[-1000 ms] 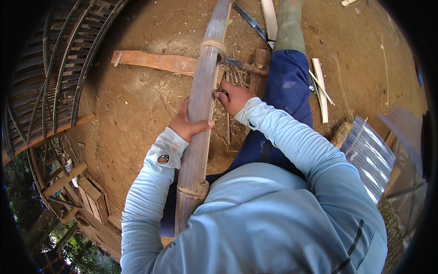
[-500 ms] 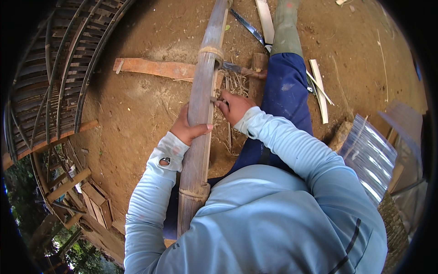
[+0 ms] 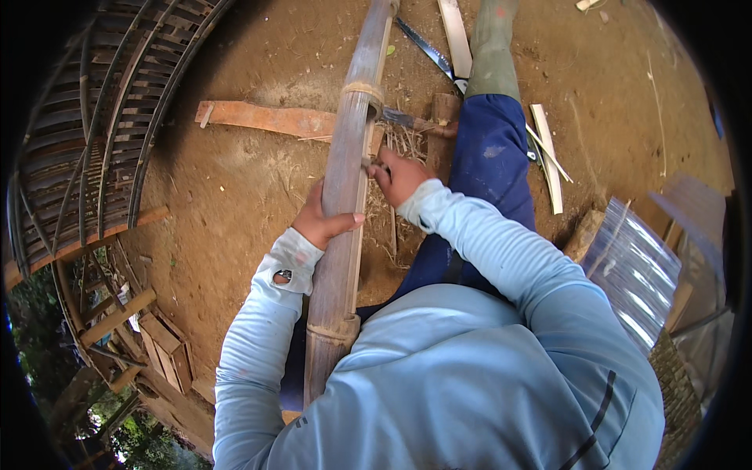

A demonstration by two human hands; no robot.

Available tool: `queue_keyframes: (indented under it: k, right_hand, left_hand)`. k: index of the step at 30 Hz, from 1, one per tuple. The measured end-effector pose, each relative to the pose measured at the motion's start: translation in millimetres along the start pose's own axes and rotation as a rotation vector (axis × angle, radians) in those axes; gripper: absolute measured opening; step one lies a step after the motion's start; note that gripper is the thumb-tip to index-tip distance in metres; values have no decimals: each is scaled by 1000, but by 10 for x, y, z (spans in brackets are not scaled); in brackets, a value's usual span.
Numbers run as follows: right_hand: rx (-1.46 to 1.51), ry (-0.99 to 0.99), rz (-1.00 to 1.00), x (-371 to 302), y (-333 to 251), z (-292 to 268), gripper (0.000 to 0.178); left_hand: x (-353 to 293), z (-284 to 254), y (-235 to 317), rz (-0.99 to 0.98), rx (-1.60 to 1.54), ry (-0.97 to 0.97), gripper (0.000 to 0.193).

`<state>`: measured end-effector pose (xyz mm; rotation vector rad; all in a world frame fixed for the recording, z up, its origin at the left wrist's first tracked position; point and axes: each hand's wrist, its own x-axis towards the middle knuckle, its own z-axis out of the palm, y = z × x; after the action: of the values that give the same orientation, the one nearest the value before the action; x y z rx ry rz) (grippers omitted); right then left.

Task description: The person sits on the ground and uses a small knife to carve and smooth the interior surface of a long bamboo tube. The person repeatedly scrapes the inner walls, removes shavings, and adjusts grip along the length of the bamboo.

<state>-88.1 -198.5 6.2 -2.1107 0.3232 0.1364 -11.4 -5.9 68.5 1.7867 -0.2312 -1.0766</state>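
Observation:
A long, grey-brown split bamboo pole (image 3: 343, 188) runs from my lap away to the far edge of the view, with ring-like nodes along it. My left hand (image 3: 323, 223) is wrapped round its left side, the thumb lying across the top. At the pole's right edge, my right hand (image 3: 401, 174) is closed on a small tool whose short tip touches the bamboo; most of it is hidden by the fingers, so its kind does not show. Thin shavings (image 3: 407, 145) lie on the ground just beyond that hand.
A flat orange-brown board (image 3: 266, 117) lies under the pole. Farther off are a handsaw (image 3: 427, 48) and a pale wood strip (image 3: 456, 39). Another strip (image 3: 548, 157) lies right of my leg (image 3: 495, 157). Clear corrugated sheets (image 3: 638, 266) stand at right, a slatted bamboo frame (image 3: 102, 117) at left.
My right hand has shifted slightly along the pole's edge, away from my body, with the small tool in it. The left hand and the pole stay where they were.

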Motion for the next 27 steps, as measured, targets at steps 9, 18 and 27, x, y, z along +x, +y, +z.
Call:
queue_keyframes:
  k: [9,18,27]
  right_hand:
    - [45,41,40,122,23,-10,28]
    - [-13,104,25,152,46,18,26]
    - [5,73,105,333,73,-46,29]
  left_hand:
    - [16,-11,-27,18,-16,-15,99]
    - [35,-21,-52,-3,-21,-11,101]
    - [24,-7,-26,12,-47,-15,100]
